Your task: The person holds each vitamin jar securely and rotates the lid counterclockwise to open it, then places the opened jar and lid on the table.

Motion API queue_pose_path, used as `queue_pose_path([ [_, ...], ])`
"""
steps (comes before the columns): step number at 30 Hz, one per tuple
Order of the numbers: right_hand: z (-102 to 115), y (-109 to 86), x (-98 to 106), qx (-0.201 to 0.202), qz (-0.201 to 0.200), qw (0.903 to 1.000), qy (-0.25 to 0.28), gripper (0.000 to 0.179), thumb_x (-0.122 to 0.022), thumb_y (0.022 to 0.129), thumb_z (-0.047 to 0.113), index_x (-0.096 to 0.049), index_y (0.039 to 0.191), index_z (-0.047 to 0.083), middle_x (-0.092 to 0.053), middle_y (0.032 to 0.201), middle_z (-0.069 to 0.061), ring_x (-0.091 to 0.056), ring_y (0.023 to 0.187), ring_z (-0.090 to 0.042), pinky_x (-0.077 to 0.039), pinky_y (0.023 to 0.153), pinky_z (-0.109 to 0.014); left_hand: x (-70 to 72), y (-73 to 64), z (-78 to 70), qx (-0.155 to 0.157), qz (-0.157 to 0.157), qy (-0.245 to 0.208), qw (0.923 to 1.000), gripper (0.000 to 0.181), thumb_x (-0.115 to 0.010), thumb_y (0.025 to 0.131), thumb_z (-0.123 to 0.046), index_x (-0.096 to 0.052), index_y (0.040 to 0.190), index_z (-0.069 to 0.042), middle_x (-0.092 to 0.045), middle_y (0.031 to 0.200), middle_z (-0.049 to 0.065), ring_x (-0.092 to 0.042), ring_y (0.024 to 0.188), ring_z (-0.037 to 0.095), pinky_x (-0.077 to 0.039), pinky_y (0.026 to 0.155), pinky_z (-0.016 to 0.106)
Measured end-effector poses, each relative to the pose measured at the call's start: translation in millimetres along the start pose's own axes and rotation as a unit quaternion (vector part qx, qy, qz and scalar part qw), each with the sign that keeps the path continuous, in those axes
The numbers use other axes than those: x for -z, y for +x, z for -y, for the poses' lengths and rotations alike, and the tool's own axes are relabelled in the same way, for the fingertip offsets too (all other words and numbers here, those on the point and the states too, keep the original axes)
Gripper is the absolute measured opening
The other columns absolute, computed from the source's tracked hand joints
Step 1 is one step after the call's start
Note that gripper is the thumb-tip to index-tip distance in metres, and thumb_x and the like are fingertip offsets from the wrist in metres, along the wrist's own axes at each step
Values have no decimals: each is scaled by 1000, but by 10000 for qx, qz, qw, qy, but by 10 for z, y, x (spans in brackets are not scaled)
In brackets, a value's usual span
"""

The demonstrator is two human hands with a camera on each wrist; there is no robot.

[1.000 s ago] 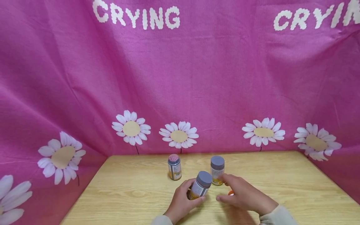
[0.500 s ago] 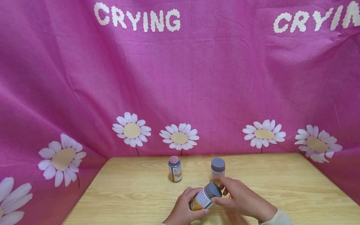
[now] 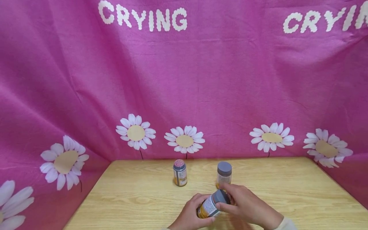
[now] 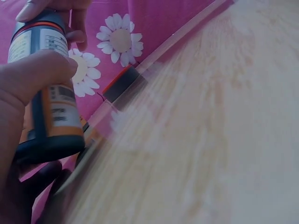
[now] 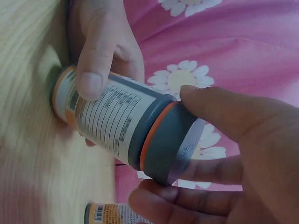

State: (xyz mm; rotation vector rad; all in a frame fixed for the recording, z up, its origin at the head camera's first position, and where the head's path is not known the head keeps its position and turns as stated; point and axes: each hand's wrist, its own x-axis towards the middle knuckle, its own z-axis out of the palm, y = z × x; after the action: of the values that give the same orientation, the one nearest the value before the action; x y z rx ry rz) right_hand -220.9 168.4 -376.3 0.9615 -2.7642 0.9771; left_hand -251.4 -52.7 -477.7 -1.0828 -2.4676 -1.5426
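Observation:
My left hand (image 3: pixel 191 213) grips the body of a supplement bottle (image 3: pixel 208 207) with a white and orange label, its thumb lying along the label in the right wrist view. The bottle tilts to the right, over the table. Its dark grey cap (image 5: pixel 166 140) has an orange ring at the lower edge and is on the neck. Thumb and fingers of my right hand (image 3: pixel 248 207) hold that cap from around its sides. Behind the hands stands a second bottle (image 3: pixel 224 171) with a grey cap, its lower part partly covered by the right hand.
A third bottle (image 3: pixel 180 177), uncapped with a pink printed seal on top, stands upright at the back left. On the table lies a loose dark cap with an orange edge (image 4: pixel 122 85). A pink cloth with daisies (image 3: pixel 184 95) hangs behind the wooden table (image 3: pixel 129 198).
The bottle in my left hand has tipped over to the right and come lower. My right hand has come onto its cap and taken hold, hiding the loose orange-edged cap in the head view.

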Motion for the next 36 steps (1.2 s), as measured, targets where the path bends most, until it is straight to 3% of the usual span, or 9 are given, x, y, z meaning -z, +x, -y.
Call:
queue_pose_path([
  [6,47,1,-44,-442,-56,9990,-91,36,-65,87,52,-56,92,18,-51,62,10,-45,54,-1,-39,47,-22,8,10,-14,328,200,25,9993,60,-78,80,-35,-54,133,-23,-57,118,-9,-51,98,4,-44,81,23],
  [12,104,7,-79,-864,-328,9951,-357,39,-63,86,56,-55,80,19,-47,56,11,-41,49,-1,-34,44,-22,4,16,-18,420,273,-94,9987,61,-80,78,-32,-53,133,-24,-58,113,-10,-52,94,3,-45,78,22],
  [19,148,12,-125,-1729,-729,9802,-629,45,-67,81,60,-61,75,16,-49,57,8,-45,52,-8,-36,47,-26,-30,4,15,375,221,-47,9990,64,-82,76,-35,-52,132,-27,-59,112,-11,-54,94,3,-45,82,23],
  [23,155,22,-140,-2055,-925,9722,-630,45,-70,79,59,-64,75,14,-51,58,7,-45,54,-11,-36,48,-28,-33,8,34,579,409,-231,9972,68,-83,75,-32,-50,134,-29,-56,113,-12,-53,96,3,-45,84,24],
  [27,156,31,-150,-2177,-955,9694,-616,46,-71,78,58,-63,75,13,-51,58,5,-45,54,-12,-36,49,-28,-38,26,52,699,511,-242,9960,66,-84,74,-31,-50,132,-28,-56,111,-14,-53,96,2,-45,83,23],
  [36,148,51,-163,-1998,-646,9772,-311,44,-68,81,57,-60,80,14,-50,61,4,-46,58,-12,-37,51,-26,-32,56,32,442,507,-312,9972,53,-83,76,-23,-54,120,-20,-58,101,-13,-55,88,0,-47,78,22],
])
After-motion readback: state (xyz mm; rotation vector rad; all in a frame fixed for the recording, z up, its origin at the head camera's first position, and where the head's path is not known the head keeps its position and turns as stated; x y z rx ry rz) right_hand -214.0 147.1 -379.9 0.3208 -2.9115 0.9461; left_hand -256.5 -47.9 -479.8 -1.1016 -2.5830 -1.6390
